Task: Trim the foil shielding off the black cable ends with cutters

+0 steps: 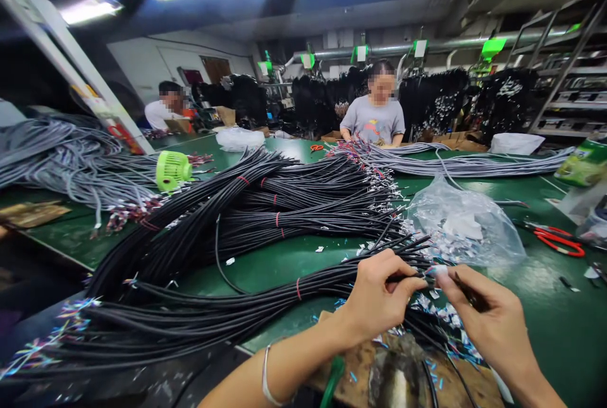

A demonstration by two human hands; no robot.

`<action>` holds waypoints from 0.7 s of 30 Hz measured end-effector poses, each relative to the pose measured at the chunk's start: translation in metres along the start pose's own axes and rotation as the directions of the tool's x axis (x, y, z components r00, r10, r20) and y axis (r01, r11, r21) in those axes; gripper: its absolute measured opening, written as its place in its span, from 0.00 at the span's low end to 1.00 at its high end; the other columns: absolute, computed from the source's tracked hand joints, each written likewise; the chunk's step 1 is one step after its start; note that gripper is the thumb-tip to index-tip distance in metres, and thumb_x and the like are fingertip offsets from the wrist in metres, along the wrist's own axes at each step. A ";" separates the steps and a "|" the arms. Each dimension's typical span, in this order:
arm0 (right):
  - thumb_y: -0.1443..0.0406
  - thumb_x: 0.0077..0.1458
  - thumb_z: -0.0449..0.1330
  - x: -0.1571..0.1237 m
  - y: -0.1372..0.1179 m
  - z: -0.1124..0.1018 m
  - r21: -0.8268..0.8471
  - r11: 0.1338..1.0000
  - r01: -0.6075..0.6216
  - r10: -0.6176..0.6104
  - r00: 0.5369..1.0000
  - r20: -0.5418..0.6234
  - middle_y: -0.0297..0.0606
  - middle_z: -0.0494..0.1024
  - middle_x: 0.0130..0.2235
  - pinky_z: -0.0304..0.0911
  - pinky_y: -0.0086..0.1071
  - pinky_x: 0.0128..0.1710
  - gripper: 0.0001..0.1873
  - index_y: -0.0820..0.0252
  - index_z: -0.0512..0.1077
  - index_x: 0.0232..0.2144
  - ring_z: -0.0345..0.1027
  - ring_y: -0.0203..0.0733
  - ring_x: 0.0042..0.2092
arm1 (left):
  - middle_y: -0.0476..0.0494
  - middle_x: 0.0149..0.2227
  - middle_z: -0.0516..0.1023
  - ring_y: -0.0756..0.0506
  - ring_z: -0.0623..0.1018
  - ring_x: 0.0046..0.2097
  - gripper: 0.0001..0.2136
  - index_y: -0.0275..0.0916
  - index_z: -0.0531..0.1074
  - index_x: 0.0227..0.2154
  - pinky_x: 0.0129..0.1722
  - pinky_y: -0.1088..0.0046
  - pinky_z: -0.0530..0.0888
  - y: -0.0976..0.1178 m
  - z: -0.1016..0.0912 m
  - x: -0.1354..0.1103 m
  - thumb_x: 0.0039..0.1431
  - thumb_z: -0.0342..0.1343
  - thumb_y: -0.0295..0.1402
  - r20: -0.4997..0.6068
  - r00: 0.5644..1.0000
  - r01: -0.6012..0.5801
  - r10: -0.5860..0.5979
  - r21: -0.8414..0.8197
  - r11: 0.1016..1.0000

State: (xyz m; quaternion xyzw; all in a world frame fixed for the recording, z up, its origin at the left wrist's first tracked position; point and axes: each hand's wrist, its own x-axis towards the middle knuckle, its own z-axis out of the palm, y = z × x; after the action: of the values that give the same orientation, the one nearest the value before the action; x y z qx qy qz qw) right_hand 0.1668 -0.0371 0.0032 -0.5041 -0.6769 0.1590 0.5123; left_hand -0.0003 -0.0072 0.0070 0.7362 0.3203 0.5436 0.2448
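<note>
- Black cable [412, 277] is pinched at its end between the fingers of the left hand [374, 297], near the middle of the green bench [545, 307].
- The same cable end is met by the right hand [493, 322], its fingers closed on a thin dark tool [467, 293].
- A bundle of black cables [237, 310] is laid leftward from the hands.
- A clear plastic bag [467, 224] is seen just beyond, red-handled pliers [559, 240] further right.

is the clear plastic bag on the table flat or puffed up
Puffed up and crumpled: the clear plastic bag stands in a loose mound on the green table, with small pale pieces showing through it.
</note>
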 end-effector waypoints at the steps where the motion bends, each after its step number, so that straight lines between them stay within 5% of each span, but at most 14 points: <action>1: 0.62 0.54 0.60 0.000 0.001 -0.001 -0.030 0.999 0.035 -0.035 0.999 0.002 0.34 0.73 0.27 0.61 0.26 0.26 0.07 0.58 0.73 0.27 0.65 0.37 0.27 | 0.48 0.20 0.69 0.53 0.65 0.22 0.05 0.32 0.75 0.23 0.20 0.78 0.61 0.000 0.000 0.001 0.51 0.60 0.27 0.009 1.000 -0.012 0.012 -0.004 1.000; 4: 0.64 0.53 0.61 -0.002 0.003 -0.003 -0.081 0.990 0.118 -0.118 0.993 0.011 0.35 0.75 0.31 0.63 0.27 0.30 0.03 0.57 0.73 0.30 0.68 0.39 0.30 | 0.47 0.21 0.73 0.52 0.67 0.23 0.04 0.33 0.77 0.23 0.24 0.77 0.63 0.000 -0.001 0.002 0.50 0.61 0.28 0.061 0.998 0.030 -0.028 -0.029 0.999; 6: 0.65 0.53 0.60 -0.003 0.003 -0.002 -0.065 0.990 0.121 -0.120 0.993 0.024 0.36 0.75 0.31 0.63 0.29 0.31 0.02 0.57 0.73 0.31 0.68 0.40 0.31 | 0.47 0.20 0.74 0.51 0.68 0.23 0.05 0.33 0.77 0.23 0.23 0.77 0.64 -0.003 0.000 0.003 0.48 0.63 0.30 0.146 0.972 0.198 -0.182 -0.100 0.975; 8: 0.62 0.53 0.60 -0.004 0.003 0.000 0.030 1.000 -0.001 -0.001 0.998 0.062 0.36 0.73 0.29 0.62 0.29 0.28 0.05 0.58 0.72 0.31 0.66 0.39 0.29 | 0.49 0.18 0.72 0.52 0.67 0.21 0.11 0.32 0.76 0.22 0.20 0.78 0.63 -0.006 0.000 0.004 0.46 0.65 0.36 0.251 0.913 0.374 -0.320 -0.209 0.904; 10: 0.57 0.55 0.59 -0.004 0.003 0.002 0.208 0.949 -0.239 0.200 0.961 0.192 0.32 0.66 0.23 0.54 0.27 0.20 0.11 0.59 0.70 0.33 0.58 0.34 0.22 | 0.49 0.18 0.70 0.53 0.65 0.20 0.16 0.31 0.74 0.20 0.18 0.79 0.61 -0.007 0.000 0.005 0.43 0.66 0.42 0.263 0.913 0.384 -0.313 -0.290 0.877; 13: 0.52 0.53 0.60 0.000 0.001 0.003 0.418 0.737 -0.532 0.339 0.825 0.452 0.24 0.54 0.19 0.38 0.24 0.16 0.18 0.61 0.67 0.32 0.39 0.26 0.18 | 0.49 0.18 0.69 0.53 0.64 0.21 0.15 0.32 0.72 0.17 0.20 0.78 0.60 -0.009 -0.001 0.004 0.47 0.65 0.40 0.126 0.989 0.103 -0.077 -0.212 0.972; 15: 0.51 0.50 0.62 0.002 -0.001 0.004 0.467 0.650 -0.599 0.354 0.783 0.512 0.21 0.50 0.18 0.34 0.24 0.17 0.20 0.61 0.64 0.30 0.34 0.25 0.18 | 0.49 0.18 0.67 0.53 0.64 0.21 0.12 0.33 0.72 0.18 0.21 0.78 0.60 -0.010 -0.003 0.003 0.52 0.61 0.34 0.087 0.989 -0.116 0.122 -0.073 0.991; 18: 0.47 0.50 0.60 0.003 -0.003 0.005 0.430 0.662 -0.615 0.423 0.779 0.463 0.21 0.50 0.16 0.34 0.24 0.17 0.22 0.60 0.63 0.27 0.35 0.25 0.17 | 0.50 0.18 0.66 0.53 0.63 0.21 0.10 0.35 0.73 0.21 0.21 0.77 0.59 -0.014 -0.005 0.001 0.56 0.54 0.27 0.080 0.937 -0.348 0.340 0.125 0.929; 21: 0.45 0.50 0.58 0.001 -0.002 0.007 0.320 0.769 -0.554 0.432 0.818 0.379 0.25 0.56 0.17 0.38 0.24 0.17 0.25 0.60 0.62 0.23 0.42 0.27 0.18 | 0.51 0.17 0.64 0.53 0.62 0.21 0.11 0.36 0.71 0.21 0.20 0.76 0.58 -0.017 -0.006 0.000 0.57 0.51 0.23 0.098 0.891 -0.453 0.444 0.267 0.851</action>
State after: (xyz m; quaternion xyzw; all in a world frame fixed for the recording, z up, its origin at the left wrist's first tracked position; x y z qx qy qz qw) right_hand 0.1597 -0.0346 0.0025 -0.5160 -0.5350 0.5001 0.4444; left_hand -0.0092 0.0047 -0.0034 0.8265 0.2103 0.5222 0.0087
